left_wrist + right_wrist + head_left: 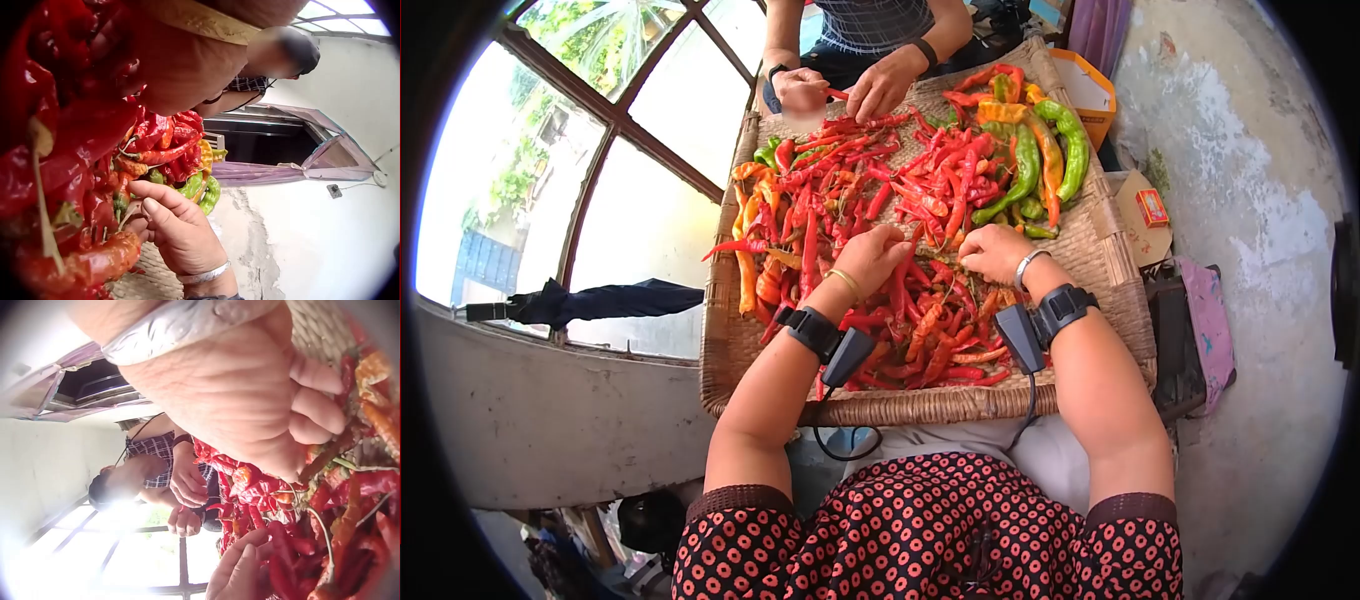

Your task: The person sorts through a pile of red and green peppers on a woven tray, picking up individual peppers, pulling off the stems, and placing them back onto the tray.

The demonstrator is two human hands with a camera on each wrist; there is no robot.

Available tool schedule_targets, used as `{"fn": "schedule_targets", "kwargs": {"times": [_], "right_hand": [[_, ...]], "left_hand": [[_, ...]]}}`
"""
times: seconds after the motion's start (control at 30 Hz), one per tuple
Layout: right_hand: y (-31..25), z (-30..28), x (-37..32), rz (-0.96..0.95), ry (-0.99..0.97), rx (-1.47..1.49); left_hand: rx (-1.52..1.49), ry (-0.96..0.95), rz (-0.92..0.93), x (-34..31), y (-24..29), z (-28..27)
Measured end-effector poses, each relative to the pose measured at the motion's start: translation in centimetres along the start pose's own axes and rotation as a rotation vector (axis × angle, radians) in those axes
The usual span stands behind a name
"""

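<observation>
Red peppers [810, 240] cover much of a woven tray [880, 405]. Over the middle of the pile, the left hand [870, 262] curls its fingers at a red pepper; the right wrist view shows this hand [237, 572] with thumb and forefinger against red peppers [284, 550]. To its right, the right hand [1000, 255] is low over the peppers. In the left wrist view the right hand [190, 240] pinches a thin pale stem [129, 214] between thumb and fingers; its far end is unclear. Its palm [219, 400] hides part of the grip in the right wrist view.
Another person's hands [880, 88] work at the tray's far edge. Large green peppers [1072, 150] and orange ones lie at the back right. A folded dark umbrella [625, 303] is by the window on the left. Boxes [1140, 210] stand right of the tray.
</observation>
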State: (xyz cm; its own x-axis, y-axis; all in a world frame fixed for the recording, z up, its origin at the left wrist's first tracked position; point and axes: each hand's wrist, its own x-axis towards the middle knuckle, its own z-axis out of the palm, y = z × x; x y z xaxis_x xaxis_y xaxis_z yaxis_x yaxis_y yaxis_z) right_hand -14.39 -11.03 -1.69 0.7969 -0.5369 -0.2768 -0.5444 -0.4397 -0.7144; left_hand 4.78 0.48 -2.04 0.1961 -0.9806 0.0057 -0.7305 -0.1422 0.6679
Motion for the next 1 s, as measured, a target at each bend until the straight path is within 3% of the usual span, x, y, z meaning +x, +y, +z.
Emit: {"fn": "schedule_targets", "kwargs": {"times": [0.1, 0.23, 0.3, 0.33, 0.37, 0.43, 0.5, 0.7, 0.77, 0.8, 0.87, 0.97, 1.0], "right_hand": [[-0.2, -0.1, -0.1, -0.011, 0.008, -0.02], [-0.4, 0.1, -0.1, -0.047, 0.034, 0.024], [-0.6, 0.1, -0.1, -0.021, 0.017, 0.149], [-0.8, 0.1, -0.1, 0.002, 0.0, 0.274], [-1.1, 0.1, -0.3, 0.001, 0.0, 0.273], [-2.0, 0.1, -0.6, -0.068, -0.021, 0.464], [-2.1, 0.1, -0.4, -0.07, -0.059, 0.563], [-2.7, 0.3, -0.8, -0.075, -0.109, 0.816], [-2.1, 0.7, -0.5, -0.177, -0.223, 0.821], [-1.9, 1.0, -0.5, -0.138, -0.255, 0.868], [-0.9, 1.3, 0.3, -0.102, -0.23, 0.811], [-2.5, -0.6, -0.6, 0.053, -0.166, 0.597], [-2.4, -0.6, -0.4, 0.03, -0.033, 0.637]], "left_hand": [[0.154, -0.026, -0.054, -0.4, 0.8, 0.6], [0.03, -0.047, -0.097, -0.2, 0.7, -0.2], [-0.595, 0.052, -0.051, 0.1, 0.1, -0.4], [-0.714, 0.006, -0.115, -0.2, 1.6, -1.5], [-0.714, 0.007, -0.114, -0.5, 2.5, -2.0], [-1.002, -0.111, -0.058, -0.9, 3.5, -2.5], [-1.035, -0.106, -0.066, -1.2, 3.7, -2.1], [-1.018, -0.349, 0.033, -1.7, 4.4, -1.8], [-0.993, -0.351, 0.066, -2.1, 5.1, -1.8], [-0.942, -0.413, 0.053, -2.3, 5.3, -1.9], [-0.871, -0.489, 0.045, -2.4, 5.5, -2.1], [-0.907, -0.443, -0.028, -2.6, 5.3, -2.6], [-0.947, -0.414, -0.021, -2.6, 5.4, -2.8]]}}
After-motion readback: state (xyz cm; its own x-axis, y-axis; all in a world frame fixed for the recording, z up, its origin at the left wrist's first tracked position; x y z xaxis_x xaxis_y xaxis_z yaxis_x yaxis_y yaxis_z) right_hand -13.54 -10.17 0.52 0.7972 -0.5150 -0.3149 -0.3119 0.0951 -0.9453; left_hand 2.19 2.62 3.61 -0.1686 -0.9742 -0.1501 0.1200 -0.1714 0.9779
